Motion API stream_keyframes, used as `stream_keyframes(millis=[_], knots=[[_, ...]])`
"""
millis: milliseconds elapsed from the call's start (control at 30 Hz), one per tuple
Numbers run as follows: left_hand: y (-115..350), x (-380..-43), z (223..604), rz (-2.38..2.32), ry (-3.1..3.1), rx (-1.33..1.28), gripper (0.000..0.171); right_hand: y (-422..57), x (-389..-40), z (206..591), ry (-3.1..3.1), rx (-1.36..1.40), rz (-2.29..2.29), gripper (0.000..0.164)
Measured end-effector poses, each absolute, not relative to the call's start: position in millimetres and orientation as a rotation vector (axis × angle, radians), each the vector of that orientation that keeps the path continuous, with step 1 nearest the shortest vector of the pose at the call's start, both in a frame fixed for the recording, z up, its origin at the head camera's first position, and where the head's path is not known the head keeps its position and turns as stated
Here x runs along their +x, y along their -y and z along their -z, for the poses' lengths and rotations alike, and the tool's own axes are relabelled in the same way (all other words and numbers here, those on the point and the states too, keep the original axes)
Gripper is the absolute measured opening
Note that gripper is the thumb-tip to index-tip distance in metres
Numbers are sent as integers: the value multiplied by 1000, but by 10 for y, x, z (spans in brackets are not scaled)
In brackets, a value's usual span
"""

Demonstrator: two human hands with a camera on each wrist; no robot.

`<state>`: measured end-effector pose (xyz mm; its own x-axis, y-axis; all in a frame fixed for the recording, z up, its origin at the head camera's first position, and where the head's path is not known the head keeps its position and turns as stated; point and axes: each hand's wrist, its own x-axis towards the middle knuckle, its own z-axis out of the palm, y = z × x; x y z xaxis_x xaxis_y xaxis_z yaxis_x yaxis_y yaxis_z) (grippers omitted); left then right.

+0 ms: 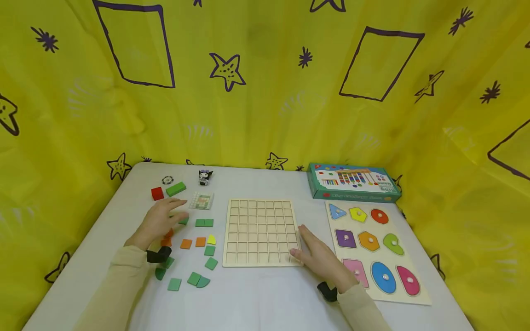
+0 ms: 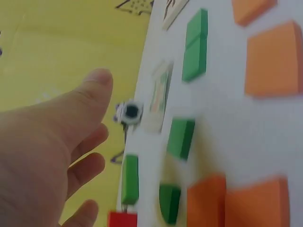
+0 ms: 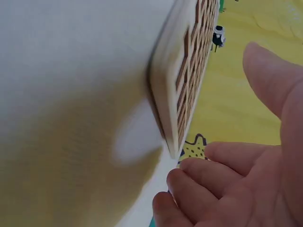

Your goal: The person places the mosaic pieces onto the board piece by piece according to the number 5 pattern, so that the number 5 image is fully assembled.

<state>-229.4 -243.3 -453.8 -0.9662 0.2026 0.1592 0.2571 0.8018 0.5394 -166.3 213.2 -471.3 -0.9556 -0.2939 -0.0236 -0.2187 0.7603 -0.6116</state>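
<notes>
Yellow curtain (image 1: 261, 124) behind and on both sides, white table (image 1: 265, 296) in front.

Far left: red block (image 1: 157, 194) and green block (image 1: 175, 189) just beyond the left hand (image 1: 158, 222). Hands well apart. Left is relaxed, thumb away from the fingers, nothing visible in its grip; it hangs over loose pieces, contact unclear from head view. Green tile (image 1: 183, 221) sits near its fingertips, orange tiles (image 1: 166, 242) partly under it. Main risk: a low sweep drags those, or a pinch picks up two — they lie too close together. Strap (image 1: 159, 255) looks low over the dark green quarter (image 1: 160, 274); could snag it, and the forearm blocks the view there.

Chip (image 1: 167, 180) and figurine (image 1: 204, 177) sit at the back, out of the way I'd say. Card (image 1: 201, 201) is just ahead of the left fingers; overreach would nudge it. Green pair (image 1: 204, 223) nearer the middle has its tiles side by side — easy to grab both. Yellow quarter (image 1: 211, 239) has one rounded edge, so a wrong turn would leave the curve facing the wrong way.

Centre: grid board (image 1: 258, 237), flat, tiles lying outside it to the left. Right hand (image 1: 322, 258) at its right edge, fingers extended, not gripping; can't tell if it touches. If it isn't bracing, a push from the left could slide the board.

Right: box (image 1: 354, 183) at the back, peg puzzle (image 1: 395, 296) in front. Right wrist overlaps the pink piece (image 1: 356, 271) from above; dropping or pulling back could catch a knob.
</notes>
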Motion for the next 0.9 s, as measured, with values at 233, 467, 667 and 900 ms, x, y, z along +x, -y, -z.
stream_keyframes(millis=[233,467,667,900], knots=[[2801,-2227,4622,983,2934,-206,45,-2157,-1568,4801,-2833,-411,959,84],[2984,-2199,4700,973,2955,-261,40,-2169,-1520,4824,-2843,-472,956,82],[2973,-2221,4722,952,3020,-292,46,-2183,-1532,4847,-2846,-515,900,78],[2906,-2268,4753,891,3029,-294,39,-2190,-1536,4849,-2847,-524,891,75]])
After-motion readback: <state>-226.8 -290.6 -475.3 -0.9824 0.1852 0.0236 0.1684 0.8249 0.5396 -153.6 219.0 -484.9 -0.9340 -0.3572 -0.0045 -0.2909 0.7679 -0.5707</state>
